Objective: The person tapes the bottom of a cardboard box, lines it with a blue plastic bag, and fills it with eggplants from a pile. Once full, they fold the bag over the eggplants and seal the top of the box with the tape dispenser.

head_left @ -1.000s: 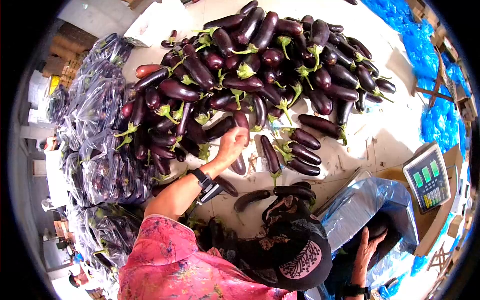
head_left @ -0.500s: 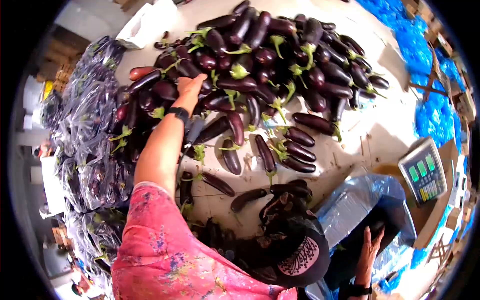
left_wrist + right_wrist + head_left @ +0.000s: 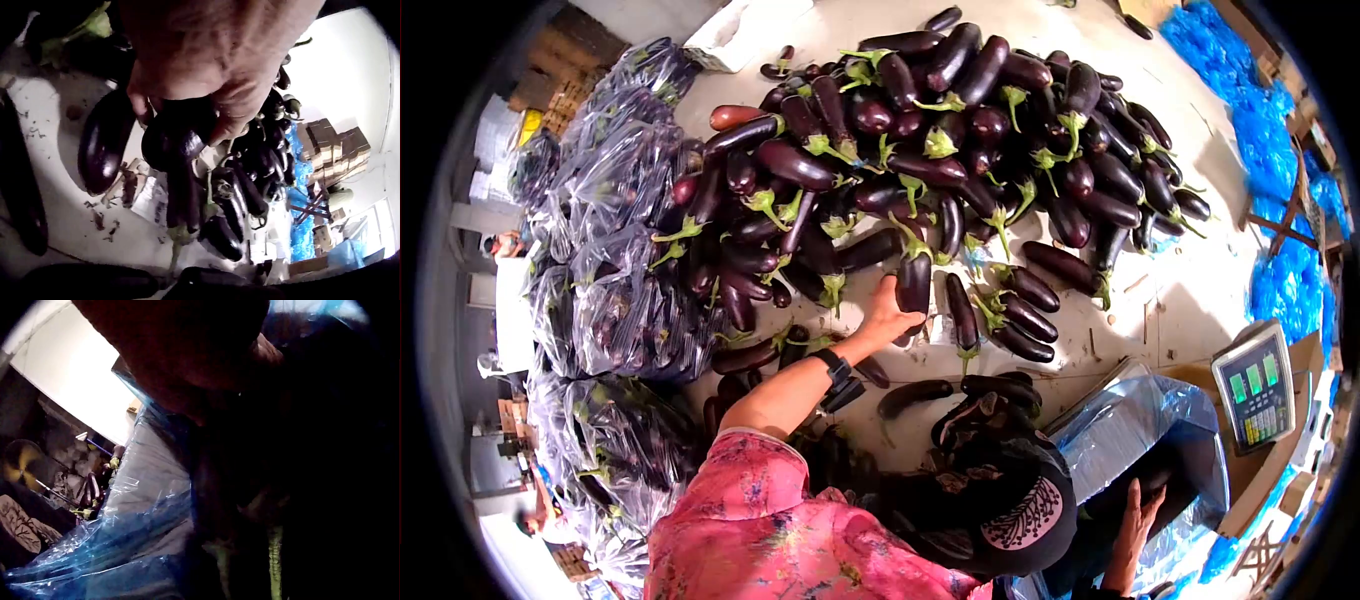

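Your left hand has its grip curled round an eggplant by its blunt end, at the near edge of the heap; your right hand, well apart from that heap, lies straight-fingered in the blue bag, likely propping its mouth open.

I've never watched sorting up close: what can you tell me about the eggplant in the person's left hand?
The eggplant is long, glossy and dark purple, with a green stalk cap at its far end. The left hand grips its near end, fingers curled round it, at the near edge of the pile.
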Tool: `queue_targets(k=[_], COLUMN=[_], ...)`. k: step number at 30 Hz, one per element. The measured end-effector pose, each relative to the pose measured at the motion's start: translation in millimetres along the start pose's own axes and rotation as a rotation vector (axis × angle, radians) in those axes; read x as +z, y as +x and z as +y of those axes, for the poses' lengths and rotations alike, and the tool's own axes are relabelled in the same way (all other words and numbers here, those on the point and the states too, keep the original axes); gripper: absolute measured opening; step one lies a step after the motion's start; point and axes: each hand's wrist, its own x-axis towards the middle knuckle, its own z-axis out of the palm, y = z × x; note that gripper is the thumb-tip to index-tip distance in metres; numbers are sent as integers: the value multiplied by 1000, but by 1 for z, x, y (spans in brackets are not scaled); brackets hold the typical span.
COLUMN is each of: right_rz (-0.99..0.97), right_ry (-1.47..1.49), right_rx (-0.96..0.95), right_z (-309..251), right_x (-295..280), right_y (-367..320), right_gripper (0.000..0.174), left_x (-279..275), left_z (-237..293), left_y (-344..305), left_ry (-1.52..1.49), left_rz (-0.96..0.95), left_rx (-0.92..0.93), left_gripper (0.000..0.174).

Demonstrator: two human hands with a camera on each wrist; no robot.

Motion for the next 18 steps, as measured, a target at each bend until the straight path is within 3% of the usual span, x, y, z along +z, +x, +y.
queue_targets(k=[3, 4, 5, 8, 10, 12, 13, 15, 18], right_rz=[-24, -33, -55, -103, -110, -91, -81, -98, -113], right_ry=[15, 6, -6, 7, 67, -15, -58, 75, 69], right_rx=[13, 16, 46, 111, 127, 121, 123, 175, 103], right_z=[-9, -10, -5, 13, 18, 7, -4, -42, -23], right_x=[-1, -3, -7, -16, -16, -14, -12, 1, -2], right_y=[-7, -10, -11, -9, -8, -14, -17, -31, -24], right_gripper=[76, 74, 75, 77, 76, 70, 66, 66, 64], left_x=[-3, -18, -67, -152, -198, -231, -240, -241, -248], left_z=[-30, -30, 1, 5, -22, -10, -29, -29, -10], left_y=[26, 38, 65, 127, 164, 173, 184, 198, 180], left_ry=[-171, 56, 260, 726, 1030, 1167, 1222, 1325, 1364], left_rz=[26, 147, 423, 620, 599, 242, 278, 279, 202], left_rx=[78, 171, 352, 344, 310, 68, 244, 242, 434], left_gripper=[55, 49, 52, 67, 74, 80, 76, 64, 45])
